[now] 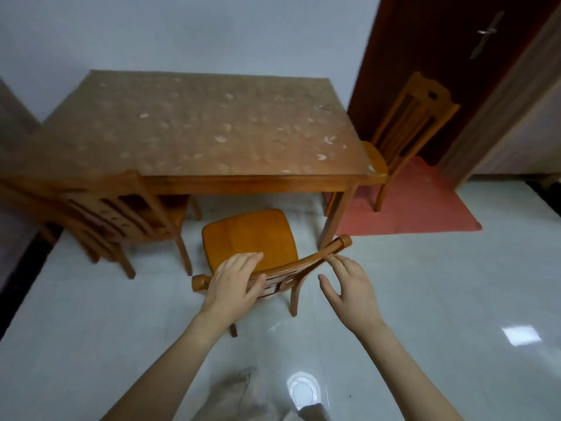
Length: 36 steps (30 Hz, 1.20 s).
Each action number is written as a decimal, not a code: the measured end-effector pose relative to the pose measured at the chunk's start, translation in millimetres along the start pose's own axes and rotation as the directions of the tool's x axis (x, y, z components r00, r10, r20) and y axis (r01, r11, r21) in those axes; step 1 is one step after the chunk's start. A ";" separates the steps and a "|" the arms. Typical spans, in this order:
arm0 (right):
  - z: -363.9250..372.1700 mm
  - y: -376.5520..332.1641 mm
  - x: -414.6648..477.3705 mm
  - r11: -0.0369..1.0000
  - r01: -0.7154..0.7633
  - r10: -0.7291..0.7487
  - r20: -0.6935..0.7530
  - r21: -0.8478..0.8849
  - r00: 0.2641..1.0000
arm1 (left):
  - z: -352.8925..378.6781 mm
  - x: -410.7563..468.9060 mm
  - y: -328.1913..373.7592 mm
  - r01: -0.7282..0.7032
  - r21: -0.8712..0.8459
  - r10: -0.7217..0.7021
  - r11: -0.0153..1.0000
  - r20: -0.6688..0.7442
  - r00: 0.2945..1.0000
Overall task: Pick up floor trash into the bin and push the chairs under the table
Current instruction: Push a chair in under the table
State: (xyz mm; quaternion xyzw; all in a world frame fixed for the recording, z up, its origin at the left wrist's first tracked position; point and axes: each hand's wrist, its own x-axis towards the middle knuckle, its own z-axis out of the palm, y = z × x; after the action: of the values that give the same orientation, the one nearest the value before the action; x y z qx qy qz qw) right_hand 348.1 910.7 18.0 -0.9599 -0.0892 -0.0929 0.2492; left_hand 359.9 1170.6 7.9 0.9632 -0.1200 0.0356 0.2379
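Chair-pushing step in hand. No loose trash visible on the floor point(425, 299) in this view, and no bin in sight; we cannot say whether the pickup part is finished.

Near chair point(249, 235) stands out from the table point(194, 123), seat facing the near edge, front of the seat about level with that edge, backrest toward us. It sits slightly askew, its right end turned farther away than its left.

Our left hand point(233, 284) lies over the top rail point(273, 268) of the backrest, fingers draped across toward the seat, thumb on the near side: a loose grip, in contact, not clenched. Our right hand point(349, 287) is spread open, holding nothing; fingertips are at or just touching the right end of the rail, palm clear of it. Contact there is too fine to call.

Other chairs: the left chair point(121, 208) is partly tucked at the table's near-left corner, angled and blurred. The far-right chair point(403, 129) stands at the right end on the red mat point(425, 208), seat partly under the tabletop, backrest against the dark door point(425, 41).

Judgement on the next move: bring the right hand onto the rail so both ends are held, square the chair to the table edge, then push straight toward the far side between the table legs. The right front table leg point(337, 214) stands close to the chair's right side; a skewed push could catch it. The floor looks glossy, so the chair should slide easily.
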 end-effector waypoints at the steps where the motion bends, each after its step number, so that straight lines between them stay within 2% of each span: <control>1: -1.0 5.0 7.5 0.999 0.052 -0.052 0.033 0.012 0.998 | 1.6 -3.9 0.4 0.066 -0.005 -0.066 0.998 -0.002 0.998; 4: 2.0 18.5 34.0 0.975 0.221 -0.224 0.195 0.038 0.955 | 4.1 -14.4 4.3 0.183 -0.039 -0.182 0.982 0.021 0.983; 6: 8.8 22.0 53.1 0.939 0.344 -0.336 0.305 0.032 0.891 | 5.3 -20.8 7.9 0.203 -0.026 -0.202 0.979 0.034 0.979; 8: 16.1 20.8 67.4 0.915 0.401 -0.383 0.369 0.028 0.847 | 7.7 -26.0 9.4 0.215 -0.001 -0.215 0.977 0.025 0.976; 12: 33.9 25.7 84.2 0.935 0.354 -0.320 0.485 0.024 0.814 | 11.3 -26.4 6.4 0.251 0.015 -0.251 0.968 -0.004 0.968; 16: 48.8 42.7 90.7 0.956 0.286 -0.198 0.584 -0.061 0.787 | 20.4 -19.9 -0.7 0.320 -0.012 -0.318 0.947 0.069 0.945; 21: 59.0 49.0 88.1 0.982 0.186 -0.145 0.549 -0.019 0.823 | 33.3 -2.1 -2.3 0.413 -0.033 -0.404 0.910 0.148 0.903; 29: 73.2 48.6 79.0 0.990 0.139 -0.110 0.455 -0.031 0.884 | 50.8 8.1 -10.1 0.468 -0.158 -0.469 0.870 0.031 0.883; 33: 73.6 58.0 83.2 0.986 0.163 -0.163 0.458 0.041 0.874 | 49.4 11.6 -18.3 0.477 -0.248 -0.488 0.843 0.022 0.873; 36: 77.4 64.2 91.9 0.983 0.126 -0.174 0.458 0.133 0.872 | 50.1 16.2 -23.6 0.445 -0.248 -0.457 0.861 0.010 0.890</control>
State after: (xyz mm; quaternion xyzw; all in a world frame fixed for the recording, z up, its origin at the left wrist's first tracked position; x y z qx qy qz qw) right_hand 461.3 905.4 -57.6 -0.9305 -0.2254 0.1265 0.2596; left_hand 382.0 1164.0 -45.0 0.9268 0.1108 -0.0123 0.3587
